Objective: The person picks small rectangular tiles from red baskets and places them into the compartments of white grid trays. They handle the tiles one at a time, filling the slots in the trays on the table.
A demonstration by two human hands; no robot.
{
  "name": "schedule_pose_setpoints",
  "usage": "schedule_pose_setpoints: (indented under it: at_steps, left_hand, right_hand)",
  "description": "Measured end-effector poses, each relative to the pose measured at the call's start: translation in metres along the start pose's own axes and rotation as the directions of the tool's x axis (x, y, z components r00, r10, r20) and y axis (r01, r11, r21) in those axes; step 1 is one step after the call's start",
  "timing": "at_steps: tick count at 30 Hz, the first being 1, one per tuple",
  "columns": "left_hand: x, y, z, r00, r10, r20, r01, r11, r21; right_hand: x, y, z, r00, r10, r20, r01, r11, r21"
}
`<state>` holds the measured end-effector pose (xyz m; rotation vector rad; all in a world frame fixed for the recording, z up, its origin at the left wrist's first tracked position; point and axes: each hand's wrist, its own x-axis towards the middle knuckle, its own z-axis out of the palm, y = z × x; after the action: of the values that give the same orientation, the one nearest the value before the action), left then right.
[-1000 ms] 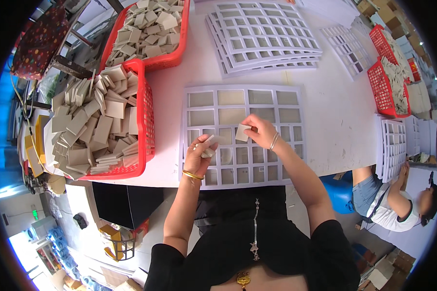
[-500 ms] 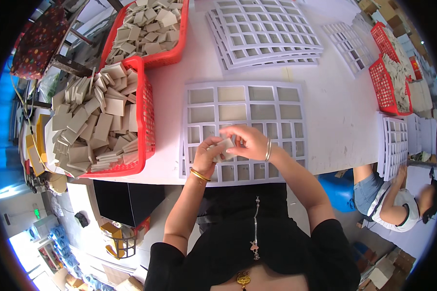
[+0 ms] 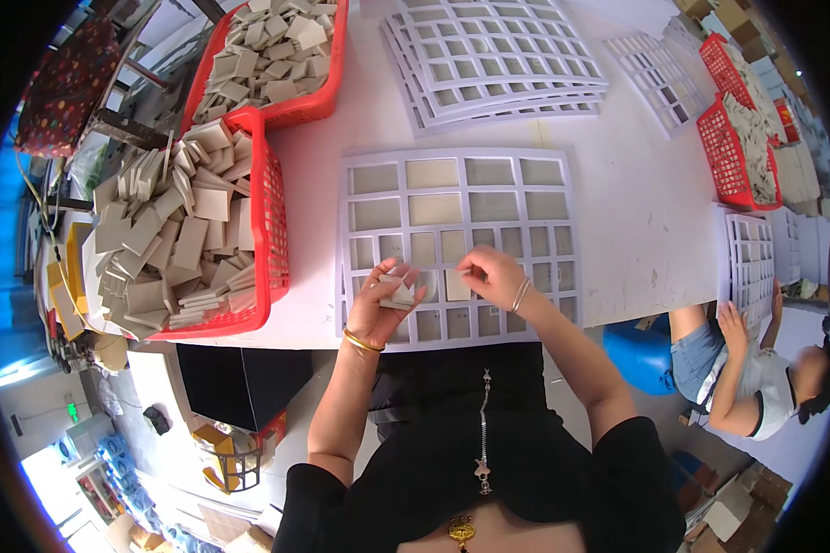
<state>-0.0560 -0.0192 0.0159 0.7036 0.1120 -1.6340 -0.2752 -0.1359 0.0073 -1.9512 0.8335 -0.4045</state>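
A white multi-pane frame (image 3: 461, 189) lies on the table in front of me, on top of another one. Beige tiles fill several of its openings, among them two large upper ones and two small ones in the row below. My left hand (image 3: 378, 304) is closed around a few small beige tiles (image 3: 397, 293) above the frame's lower left part. My right hand (image 3: 496, 278) is over the lower middle, its thumb and forefinger pinched at the edge of a small beige tile (image 3: 457, 286) at one of the openings.
A red basket (image 3: 272, 221) heaped with beige tiles stands at my left, a second red basket (image 3: 327, 101) behind it. Stacked white frames (image 3: 498, 64) lie at the back. Rightward are another frame (image 3: 659, 83) and red baskets (image 3: 724, 157). A person (image 3: 756, 387) handles frames at far right.
My hands have parted. The right one has moved right and down to an opening with a small tile; the left one has drawn slightly left, still holding tiles.
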Motion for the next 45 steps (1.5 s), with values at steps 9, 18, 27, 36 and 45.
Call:
schedule_pose_setpoints:
  at_steps: [9,18,27,36,45]
  left_hand:
    - [0.001,-0.007,0.002,0.99,0.116,0.081,-0.115,0.993,-0.025]
    - [-0.007,-0.018,0.037,0.962,0.161,0.219,-0.197,0.969,0.151]
    - [-0.036,0.027,-0.031,0.766,0.61,0.203,-0.214,-0.056,0.975]
    - [-0.073,0.016,-0.059,0.786,0.592,0.177,0.105,-0.41,0.906]
    - [-0.056,0.014,-0.06,0.799,0.585,0.14,0.114,-0.377,0.919]
  right_hand:
    - [0.005,-0.012,0.013,0.901,-0.422,-0.1,0.292,0.761,-0.58]
    - [0.018,-0.058,0.026,0.995,0.089,0.034,-0.096,0.937,0.336]
    - [0.014,-0.03,0.029,1.0,-0.006,-0.025,0.008,0.997,0.072]
    - [0.02,-0.018,0.049,0.99,-0.115,-0.086,0.098,0.979,-0.177]
    - [0.018,-0.022,0.054,0.915,-0.402,-0.025,0.294,0.71,-0.639]
